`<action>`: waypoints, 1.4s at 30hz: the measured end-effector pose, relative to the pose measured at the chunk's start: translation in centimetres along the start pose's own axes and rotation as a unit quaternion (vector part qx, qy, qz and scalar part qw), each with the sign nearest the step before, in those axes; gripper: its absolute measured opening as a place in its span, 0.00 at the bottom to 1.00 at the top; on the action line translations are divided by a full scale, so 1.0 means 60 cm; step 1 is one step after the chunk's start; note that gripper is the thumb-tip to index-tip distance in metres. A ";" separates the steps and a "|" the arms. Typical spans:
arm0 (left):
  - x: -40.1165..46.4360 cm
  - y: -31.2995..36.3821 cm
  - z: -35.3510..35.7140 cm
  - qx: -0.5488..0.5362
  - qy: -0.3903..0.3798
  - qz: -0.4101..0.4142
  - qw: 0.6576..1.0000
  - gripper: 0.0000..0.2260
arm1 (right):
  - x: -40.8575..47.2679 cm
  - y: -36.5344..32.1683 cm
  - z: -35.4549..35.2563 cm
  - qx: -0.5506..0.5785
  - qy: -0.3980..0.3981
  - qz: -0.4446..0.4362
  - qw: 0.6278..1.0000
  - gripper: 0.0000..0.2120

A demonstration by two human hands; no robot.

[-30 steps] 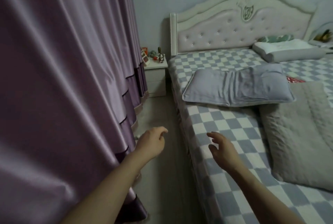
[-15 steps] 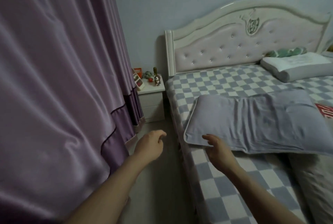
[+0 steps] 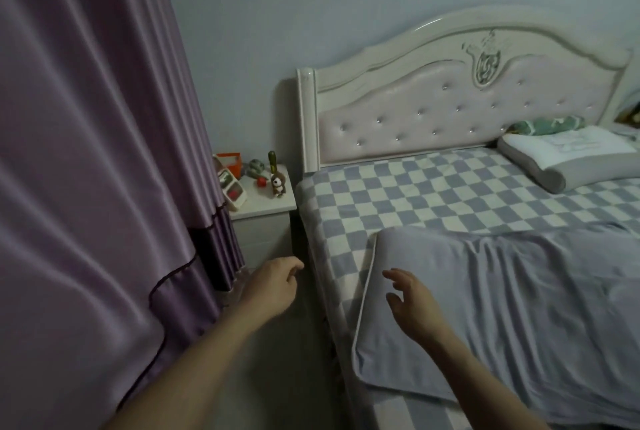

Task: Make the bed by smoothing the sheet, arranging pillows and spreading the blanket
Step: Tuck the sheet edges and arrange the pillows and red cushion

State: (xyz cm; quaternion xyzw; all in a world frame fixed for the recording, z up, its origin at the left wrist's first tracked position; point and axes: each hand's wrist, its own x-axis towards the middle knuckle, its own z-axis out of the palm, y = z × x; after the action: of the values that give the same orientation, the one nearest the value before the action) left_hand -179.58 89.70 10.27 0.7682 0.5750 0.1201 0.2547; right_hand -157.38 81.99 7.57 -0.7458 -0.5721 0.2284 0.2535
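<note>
Over the lavender pillow (image 3: 502,294) on the checked sheet (image 3: 415,194), her right hand (image 3: 412,301) hovers spread and empty; beside the pillow, left hand (image 3: 273,287) hangs loosely curled, empty.

Blue-and-white checked bed sheet (image 3: 415,194); plain lavender fabric pillow (image 3: 519,291) with pale piped edge; white-topped grey contoured pillow (image 3: 568,156); pale pink button-tufted headboard (image 3: 450,111) in a cream frame; glossy purple curtain (image 3: 86,152) with a darker hem band
</note>
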 end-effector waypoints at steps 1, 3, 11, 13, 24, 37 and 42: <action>0.036 -0.011 -0.008 -0.001 -0.003 0.001 1.000 0.16 | 0.032 -0.008 0.004 0.000 -0.001 0.010 1.000 0.21; 0.098 -0.020 -0.027 0.006 -0.017 0.003 1.000 0.17 | 0.082 -0.024 0.007 0.004 0.001 0.030 1.000 0.21; 0.350 -0.005 -0.055 0.038 -0.068 0.048 0.996 0.15 | 0.266 -0.020 0.032 0.022 0.017 0.103 0.994 0.21; 0.421 0.005 -0.041 0.035 -0.084 0.064 0.994 0.15 | 0.325 -0.003 0.036 0.028 0.022 0.124 0.992 0.19; 0.789 0.021 0.014 0.114 -0.152 0.066 0.979 0.15 | 0.637 0.071 0.071 0.070 -0.011 0.187 0.980 0.21; 1.218 -0.027 0.162 0.193 -0.262 0.114 0.939 0.12 | 0.943 0.128 0.137 0.055 0.021 0.271 0.961 0.20; 1.350 -0.034 0.234 0.201 -0.273 0.133 0.931 0.14 | 1.064 0.137 0.187 0.088 0.030 0.298 0.950 0.19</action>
State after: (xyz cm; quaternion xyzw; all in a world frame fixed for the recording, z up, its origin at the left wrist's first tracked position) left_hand -149.47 163.10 -11.42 0.8761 0.3875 -0.1792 0.2240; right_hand -143.02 143.41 -9.54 -0.8635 -0.2939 0.3208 0.2552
